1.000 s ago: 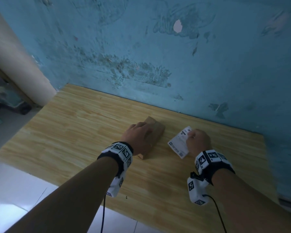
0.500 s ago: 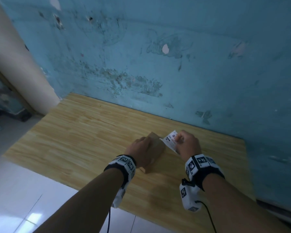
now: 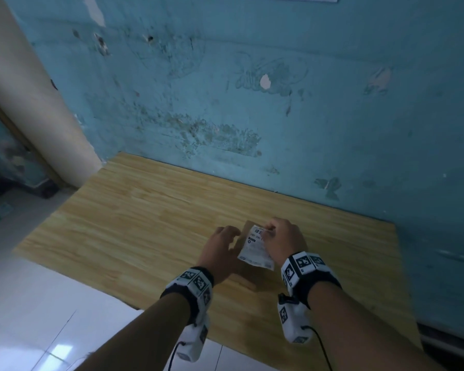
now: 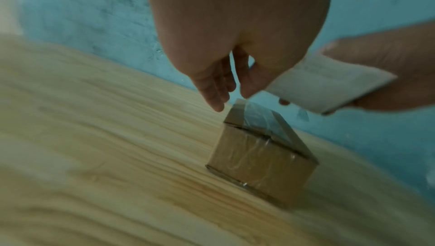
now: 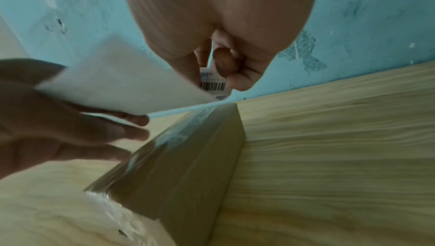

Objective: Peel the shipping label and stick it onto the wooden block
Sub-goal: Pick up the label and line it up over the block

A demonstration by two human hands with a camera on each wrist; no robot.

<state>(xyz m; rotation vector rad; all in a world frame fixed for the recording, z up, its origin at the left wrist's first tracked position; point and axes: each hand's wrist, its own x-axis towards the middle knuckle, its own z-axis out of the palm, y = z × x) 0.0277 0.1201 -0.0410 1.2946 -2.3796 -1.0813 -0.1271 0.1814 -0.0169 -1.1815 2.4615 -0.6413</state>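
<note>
The brown block point(image 4: 261, 155), wrapped in clear tape, stands on the wooden table point(image 3: 145, 223) near the wall. In the head view only slivers of the block point(image 3: 248, 226) show under the hands. My right hand point(image 3: 268, 231) pinches the barcode end of the white shipping label point(image 3: 255, 250) and holds it in the air above the block. The right wrist view shows the label point(image 5: 122, 80) with its blank back toward the camera. My left hand point(image 3: 232, 236) hovers just over the block with straight fingers point(image 5: 132, 119) reaching under the label's free end.
A worn blue wall point(image 3: 252, 116) rises right behind the table. A cream pillar point(image 3: 38, 103) stands at the left. White floor tiles point(image 3: 38, 303) lie below the table's near edge. Bare tabletop extends to the left and right of the block.
My right hand has carried the label leftward from beside the block to over it. My left hand has lifted off the block and opened under the label.
</note>
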